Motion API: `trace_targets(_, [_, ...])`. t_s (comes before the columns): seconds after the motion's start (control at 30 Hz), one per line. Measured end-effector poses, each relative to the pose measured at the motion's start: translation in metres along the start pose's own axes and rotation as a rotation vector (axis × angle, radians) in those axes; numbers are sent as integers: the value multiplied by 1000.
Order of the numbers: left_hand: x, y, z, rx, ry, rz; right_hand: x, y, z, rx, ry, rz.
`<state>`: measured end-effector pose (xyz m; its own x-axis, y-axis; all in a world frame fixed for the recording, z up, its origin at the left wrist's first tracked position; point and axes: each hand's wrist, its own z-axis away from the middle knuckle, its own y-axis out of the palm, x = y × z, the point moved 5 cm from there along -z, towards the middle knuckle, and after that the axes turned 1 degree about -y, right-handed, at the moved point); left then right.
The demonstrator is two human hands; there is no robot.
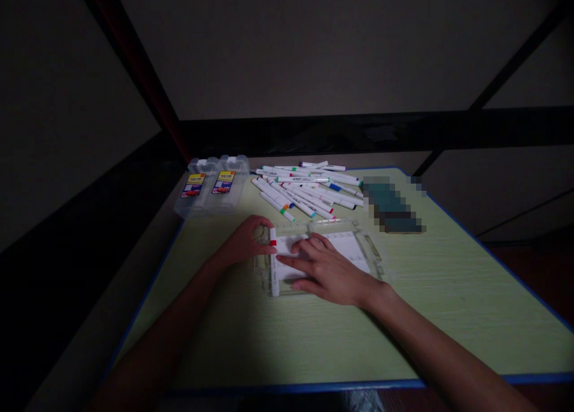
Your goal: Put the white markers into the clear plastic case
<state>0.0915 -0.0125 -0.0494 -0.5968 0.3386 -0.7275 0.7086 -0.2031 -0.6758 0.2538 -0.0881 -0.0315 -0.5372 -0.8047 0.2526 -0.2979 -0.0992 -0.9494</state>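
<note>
On a pale green table (224, 334), red-banded marker (274, 268) pinched by left hand (249, 240), beside spread right hand (325, 268).

Dim rm, grayish wall (291, 53) w/ dark beams (314, 134), lt-green table (215, 340), blue edging (291, 388)

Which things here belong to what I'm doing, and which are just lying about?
In use, or likely so:
Red-banded marker, in your left hand
Clear case, under your right hand
Loose markers, probably

Apparently lying about:
Clear labelled cases, though possibly related
Blurred flat object
</note>
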Motion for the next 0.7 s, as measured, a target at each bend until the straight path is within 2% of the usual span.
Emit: trace_targets(0.7, [1, 0, 0, 1, -7, -2, 0, 0, 0, 16, -5, 4])
